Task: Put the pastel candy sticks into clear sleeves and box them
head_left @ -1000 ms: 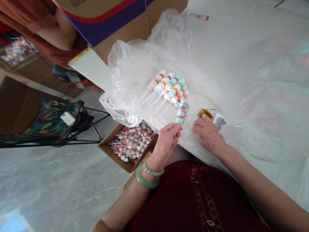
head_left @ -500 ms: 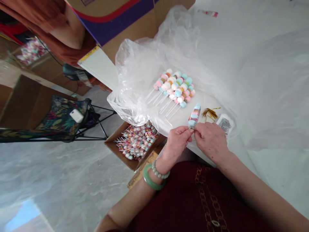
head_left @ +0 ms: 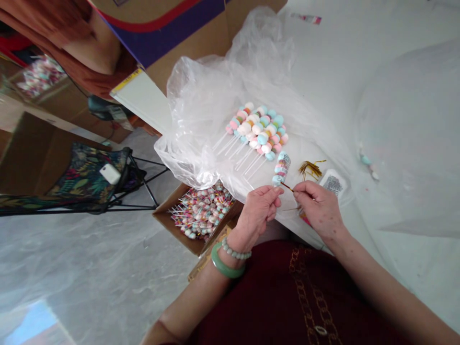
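My left hand (head_left: 261, 205) is closed on the lower end of a wrapped marshmallow skewer (head_left: 282, 167), whose pastel candies stand up above my fingers in a printed clear wrapper. My right hand (head_left: 318, 206), just to the right, pinches a gold twist tie (head_left: 287, 187) that stretches across to the skewer's base. A small bunch of gold twist ties (head_left: 311, 169) lies on the table beyond my right hand, beside a stack of printed wrappers (head_left: 332, 183). Farther off, unwrapped marshmallow skewers (head_left: 257, 129) are piled with their white sticks pointing toward me.
Crumpled clear plastic sheeting (head_left: 201, 96) covers part of the white table (head_left: 330, 57). Below its left edge, a cardboard box (head_left: 196, 245) holds many wrapped skewers. A patterned folding chair (head_left: 89, 175) carries a white phone (head_left: 109, 174). Another person's arm (head_left: 94, 43) is at upper left.
My right hand has drawn away to the right from my left, and the gold twist tie now shows between them. The wrapped skewer shifts slightly left, and its printed side shows more.
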`<state>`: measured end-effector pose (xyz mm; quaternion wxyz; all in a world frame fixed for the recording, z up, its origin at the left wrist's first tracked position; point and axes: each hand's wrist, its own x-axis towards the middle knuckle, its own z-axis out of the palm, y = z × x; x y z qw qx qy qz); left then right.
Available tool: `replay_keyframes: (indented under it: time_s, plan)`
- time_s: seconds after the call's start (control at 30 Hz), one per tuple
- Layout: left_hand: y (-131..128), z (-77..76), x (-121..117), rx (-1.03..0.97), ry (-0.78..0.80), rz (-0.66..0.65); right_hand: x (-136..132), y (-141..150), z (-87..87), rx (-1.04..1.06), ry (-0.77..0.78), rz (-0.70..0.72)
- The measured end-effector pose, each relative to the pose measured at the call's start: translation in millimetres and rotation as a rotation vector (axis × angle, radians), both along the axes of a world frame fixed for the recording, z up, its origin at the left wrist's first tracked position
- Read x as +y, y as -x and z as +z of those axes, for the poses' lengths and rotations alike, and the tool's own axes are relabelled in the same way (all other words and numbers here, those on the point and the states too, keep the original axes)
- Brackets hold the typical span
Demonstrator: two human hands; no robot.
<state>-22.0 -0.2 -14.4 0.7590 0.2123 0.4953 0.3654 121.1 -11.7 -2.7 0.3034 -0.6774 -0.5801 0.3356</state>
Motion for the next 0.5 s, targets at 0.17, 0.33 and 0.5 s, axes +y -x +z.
replay_keyframes:
  time_s: [0.17,0.33,0.5]
  plan:
    - [-4.7,1.8,-4.2,0.050,-0.039,-0.060,-0.4,6.9,-1.4,-0.204,-0.092,0.075]
    - [-9.0,-1.0,-7.2,0.061,-0.083,-0.055,-3.0,12.8,-8.3,-0.263,-0.209,0.125]
    - [-5.4,-1.9,-6.5,0.155,-0.161,-0.054,-0.6,8.2,-10.4,0.446,0.159,-0.138]
